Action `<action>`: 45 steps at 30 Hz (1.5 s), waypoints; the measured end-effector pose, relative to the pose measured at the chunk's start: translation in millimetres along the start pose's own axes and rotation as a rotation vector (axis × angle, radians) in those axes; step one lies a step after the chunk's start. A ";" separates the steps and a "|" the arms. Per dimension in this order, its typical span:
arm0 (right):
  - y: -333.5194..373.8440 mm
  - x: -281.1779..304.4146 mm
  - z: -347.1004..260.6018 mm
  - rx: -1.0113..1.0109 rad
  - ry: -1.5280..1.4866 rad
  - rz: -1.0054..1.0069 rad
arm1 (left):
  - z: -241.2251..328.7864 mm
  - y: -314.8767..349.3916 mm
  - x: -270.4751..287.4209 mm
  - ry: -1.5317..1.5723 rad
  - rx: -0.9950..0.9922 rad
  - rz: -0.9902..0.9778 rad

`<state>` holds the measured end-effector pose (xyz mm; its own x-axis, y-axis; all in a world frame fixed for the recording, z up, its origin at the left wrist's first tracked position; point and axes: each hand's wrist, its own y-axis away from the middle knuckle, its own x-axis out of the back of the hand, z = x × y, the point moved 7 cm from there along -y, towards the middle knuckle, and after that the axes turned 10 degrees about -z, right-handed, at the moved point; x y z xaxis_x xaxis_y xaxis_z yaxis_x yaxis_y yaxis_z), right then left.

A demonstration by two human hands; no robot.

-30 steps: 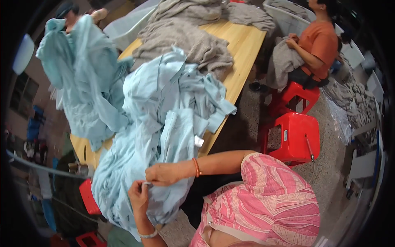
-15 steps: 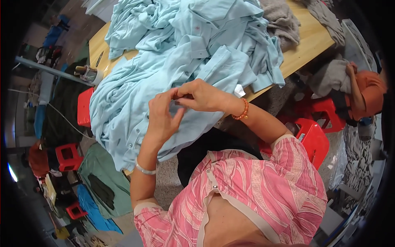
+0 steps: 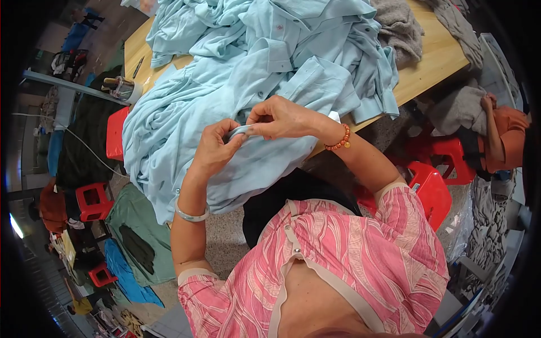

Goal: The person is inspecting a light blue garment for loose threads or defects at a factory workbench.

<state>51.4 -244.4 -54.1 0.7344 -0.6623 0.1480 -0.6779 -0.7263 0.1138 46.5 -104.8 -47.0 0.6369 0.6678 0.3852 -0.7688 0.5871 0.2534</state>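
Note:
Light blue buttoned shirts [image 3: 225, 84] lie heaped over the table and hang over its near edge. My left hand [image 3: 215, 145] pinches a raised fold of the blue cloth between thumb and fingers. Close by on its right, my right hand [image 3: 283, 118] grips the same fold, thumb and fingertips pressed together. The fingertips of both hands nearly meet on this narrow edge. Anything small between them is hidden. A silver bangle [image 3: 191, 214] is on my left wrist, a beaded bracelet [image 3: 341, 137] on my right.
The wooden table [image 3: 437, 53] also bears a grey-brown knit garment [image 3: 397, 28] and a pen [image 3: 138, 67]. A cup of tools [image 3: 125, 90] is at its left edge. Red stools [image 3: 431, 191] stand around. At right, a person [image 3: 501, 135] handles grey cloth.
My left hand has closed from a looser pose onto the fold, and both hands now pinch the raised cloth edge. The view has shifted slightly.

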 end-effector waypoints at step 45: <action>11.6 -9.9 -14.2 0.300 0.479 0.328 | -3.0 -16.5 27.3 -0.103 -0.002 0.251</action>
<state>35.8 -243.6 -40.4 0.3487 -0.7534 0.5575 -0.7752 -0.5661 -0.2803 76.8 -94.9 -43.3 0.4174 0.7424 0.5241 -0.9016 0.4103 0.1368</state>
